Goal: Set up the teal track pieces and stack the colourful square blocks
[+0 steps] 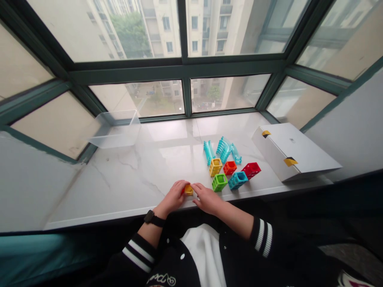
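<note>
Near the front edge of the sill, my left hand [175,194] is closed around a small red block [182,191], mostly hidden by its fingers. Against it sits a yellow block [188,189], between my two hands. My right hand [207,198] touches the yellow block's right side with its fingertips, thumb apart below. To the right stand hollow blocks: a yellow one [215,167], a green one [219,182], an orange-red one [230,168], a blue one [238,180] and a red one [251,170]. Behind them lie clear turquoise track pieces [223,149].
A clear plastic bin [118,140] stands at the back left of the white marbled sill [125,179]. On the right lies a white box [302,149] with yellow-and-black tape tabs. Window frames [128,75] bound the back, and the sill's edge runs close to my body.
</note>
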`<action>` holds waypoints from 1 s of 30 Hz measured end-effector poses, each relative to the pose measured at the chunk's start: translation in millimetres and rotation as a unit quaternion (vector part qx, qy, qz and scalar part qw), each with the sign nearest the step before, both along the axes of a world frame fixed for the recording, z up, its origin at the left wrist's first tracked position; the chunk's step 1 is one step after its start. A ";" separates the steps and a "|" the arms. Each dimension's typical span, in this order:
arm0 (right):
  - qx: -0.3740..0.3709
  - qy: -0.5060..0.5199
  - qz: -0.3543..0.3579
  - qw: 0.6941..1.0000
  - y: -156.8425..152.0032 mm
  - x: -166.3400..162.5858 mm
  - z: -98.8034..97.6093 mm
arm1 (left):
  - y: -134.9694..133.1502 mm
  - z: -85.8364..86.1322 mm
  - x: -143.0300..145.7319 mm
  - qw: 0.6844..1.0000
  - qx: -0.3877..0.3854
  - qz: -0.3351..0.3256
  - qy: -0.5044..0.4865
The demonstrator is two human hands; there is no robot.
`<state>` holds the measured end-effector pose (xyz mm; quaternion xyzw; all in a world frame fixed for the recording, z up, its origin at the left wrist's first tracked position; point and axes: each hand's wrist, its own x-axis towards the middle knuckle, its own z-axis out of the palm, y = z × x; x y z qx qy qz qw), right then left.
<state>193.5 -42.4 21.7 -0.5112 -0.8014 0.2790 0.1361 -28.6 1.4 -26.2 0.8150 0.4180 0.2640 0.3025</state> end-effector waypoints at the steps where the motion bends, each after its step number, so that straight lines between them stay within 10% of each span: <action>1: -0.004 -0.006 -0.010 1.000 2.4 -5.0 -7.3 | 0.3 -2.0 -0.6 1.000 -0.001 -0.002 -0.003; 15: -0.021 -0.011 -0.088 0.996 18.9 -15.2 -40.3 | -7.0 -1.2 -5.4 1.000 -0.002 0.022 -0.016; 30: 0.013 0.288 -0.057 0.956 -14.9 14.1 21.5 | -8.0 -1.1 -6.7 0.999 0.016 0.037 0.030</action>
